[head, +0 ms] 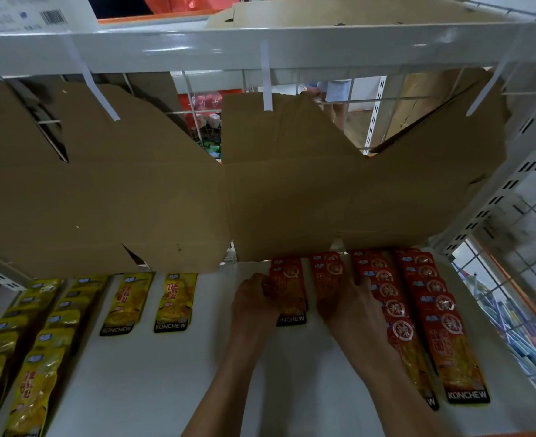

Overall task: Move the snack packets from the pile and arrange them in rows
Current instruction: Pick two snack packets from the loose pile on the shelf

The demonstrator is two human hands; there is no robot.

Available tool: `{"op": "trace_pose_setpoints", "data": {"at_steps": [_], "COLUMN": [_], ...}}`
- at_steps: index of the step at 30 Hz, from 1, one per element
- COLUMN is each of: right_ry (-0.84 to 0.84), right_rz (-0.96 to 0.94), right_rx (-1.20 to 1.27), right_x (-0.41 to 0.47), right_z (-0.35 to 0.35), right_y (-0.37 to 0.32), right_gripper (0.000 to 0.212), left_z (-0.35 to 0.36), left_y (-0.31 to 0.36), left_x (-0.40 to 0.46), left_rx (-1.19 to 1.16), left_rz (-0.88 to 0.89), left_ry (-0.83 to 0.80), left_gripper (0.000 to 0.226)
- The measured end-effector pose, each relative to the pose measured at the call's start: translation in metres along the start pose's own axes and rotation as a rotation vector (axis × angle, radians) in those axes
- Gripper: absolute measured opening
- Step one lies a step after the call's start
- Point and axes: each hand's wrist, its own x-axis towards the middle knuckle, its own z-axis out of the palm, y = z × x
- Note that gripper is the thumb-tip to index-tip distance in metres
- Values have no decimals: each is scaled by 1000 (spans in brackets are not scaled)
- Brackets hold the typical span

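I am looking down at a white shelf (172, 383). My left hand (254, 302) is gripping the edge of a short red stack (288, 288), fingers curled round it; my right hand (348, 305) is lying over the next red stack (326, 275), though I cannot tell whether its fingers are closing on it. Two long red rows (430, 313) are lying finished on the right, yellow rows (33, 335) on the left, two yellow packets (153, 302) only starting theirs. I judge the job roughly half done. The packets are glossy, flat, crinkled foil. Behind, matte brown cardboard (134, 197) is hanging down; no pile is showing.
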Motion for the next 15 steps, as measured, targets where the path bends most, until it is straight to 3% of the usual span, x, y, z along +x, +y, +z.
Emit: {"op": "trace_pose_setpoints", "data": {"at_steps": [15], "right_ry": [-18], "right_rz": [23], "right_rx": [4], "right_x": [3], "right_z": [3], "right_y": [3], "right_gripper": [28], "left_z": [8], "left_y": [-5], "left_x": [1], "left_rx": [13], "left_rz": [27], "left_ry": [62], "left_gripper": [39]}}
